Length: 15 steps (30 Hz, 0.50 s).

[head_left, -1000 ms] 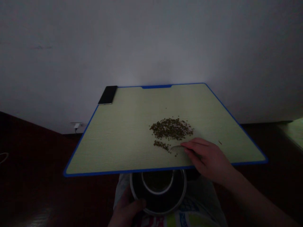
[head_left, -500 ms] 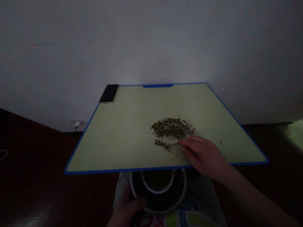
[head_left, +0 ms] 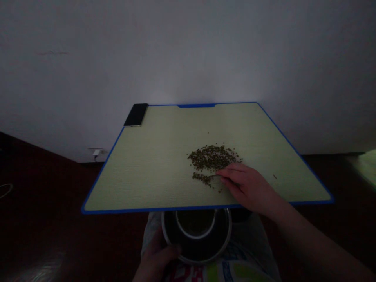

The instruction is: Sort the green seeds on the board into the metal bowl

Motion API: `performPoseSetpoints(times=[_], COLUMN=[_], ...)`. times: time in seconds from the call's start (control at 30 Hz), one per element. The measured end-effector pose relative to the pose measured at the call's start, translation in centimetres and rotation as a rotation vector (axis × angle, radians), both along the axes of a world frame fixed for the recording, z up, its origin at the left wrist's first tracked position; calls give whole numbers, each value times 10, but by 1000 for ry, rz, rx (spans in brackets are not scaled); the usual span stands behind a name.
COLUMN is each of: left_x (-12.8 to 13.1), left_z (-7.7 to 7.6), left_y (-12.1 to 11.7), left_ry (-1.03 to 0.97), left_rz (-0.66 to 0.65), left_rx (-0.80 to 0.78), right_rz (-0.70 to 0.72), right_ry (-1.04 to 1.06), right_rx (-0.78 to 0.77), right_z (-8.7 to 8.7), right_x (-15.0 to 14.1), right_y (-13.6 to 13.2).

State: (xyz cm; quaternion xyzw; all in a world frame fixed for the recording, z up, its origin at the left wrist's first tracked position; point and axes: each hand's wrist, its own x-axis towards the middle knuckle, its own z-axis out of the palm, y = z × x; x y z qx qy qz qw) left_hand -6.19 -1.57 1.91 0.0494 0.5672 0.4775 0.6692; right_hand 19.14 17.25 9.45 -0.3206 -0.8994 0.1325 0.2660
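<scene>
A heap of small brownish-green grains point(head_left: 212, 156) lies spread on the pale board, with a smaller cluster of grains point(head_left: 202, 178) just in front of it. Pinched in my right hand point(head_left: 245, 186) is a thin dark stick-like tool point(head_left: 214, 175), its tip at the small cluster; dim light hides its exact kind. Below the board's near edge, my left hand point(head_left: 160, 254) grips the rim of a round metal bowl point(head_left: 195, 261) on my lap. Its thumb lies over the rim and the other fingers are hidden. Inside the bowl shows a paler ring around dark contents.
The blue-edged tabletop point(head_left: 152, 164) stands against a grey wall. A black phone point(head_left: 136, 114) rests at its far left corner. One small brown sliver point(head_left: 275, 176) lies right of my hand. A plugged-in charger point(head_left: 96, 152) sits low on the wall.
My right hand has shifted slightly left and away from me with the tool, along the small cluster. The left hand and bowl stay in place.
</scene>
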Motion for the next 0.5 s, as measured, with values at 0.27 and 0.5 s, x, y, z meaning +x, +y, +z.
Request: performPoseSetpoints(times=[0.27,0.5], left_x=[1,1], left_z=[-1,-3], left_y=[1,1], left_ry=[-27,-20], left_rz=[-2,14], left_rx=[34,19], right_rz=[59,53], right_ry=[-4,15], right_rx=[-44,-49], right_z=[2,4], right_x=[5,10], right_y=[1,-4])
